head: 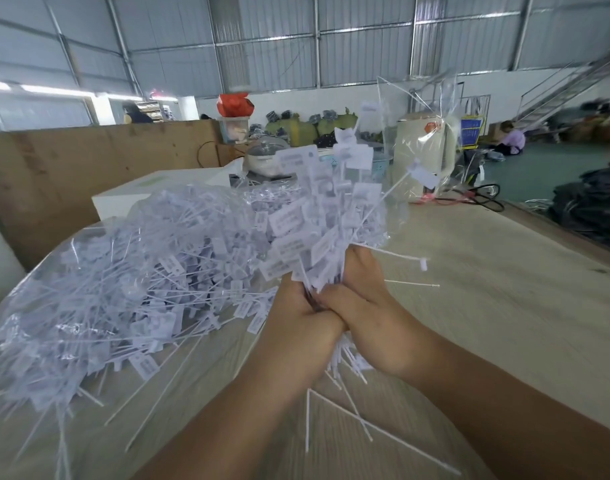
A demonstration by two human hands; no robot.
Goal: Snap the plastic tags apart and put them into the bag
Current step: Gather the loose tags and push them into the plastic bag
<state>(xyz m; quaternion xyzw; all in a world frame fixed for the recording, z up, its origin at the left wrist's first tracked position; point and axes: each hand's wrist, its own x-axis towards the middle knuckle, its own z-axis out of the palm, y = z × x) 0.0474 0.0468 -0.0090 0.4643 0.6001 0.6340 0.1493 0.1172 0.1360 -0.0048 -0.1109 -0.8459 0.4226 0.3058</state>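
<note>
Both hands grip one thick bundle of white plastic tags (324,209) held upright over the table. My left hand (296,317) wraps the stems from the left, my right hand (369,299) clasps them from the right, fingers pressed together. Label heads fan out above the hands and thin tails (341,362) stick out below. A clear plastic bag (421,133) rises behind and to the right of the bundle, its mouth up. A big heap of loose tags (123,289) lies to the left under clear film.
A pale wooden table (469,306) stretches right, with stray tag stems (412,283) on it. A white box (140,192), a cooker pot (265,155) and a cream appliance (421,150) stand behind. A brown board (71,174) walls the left. People sit far off.
</note>
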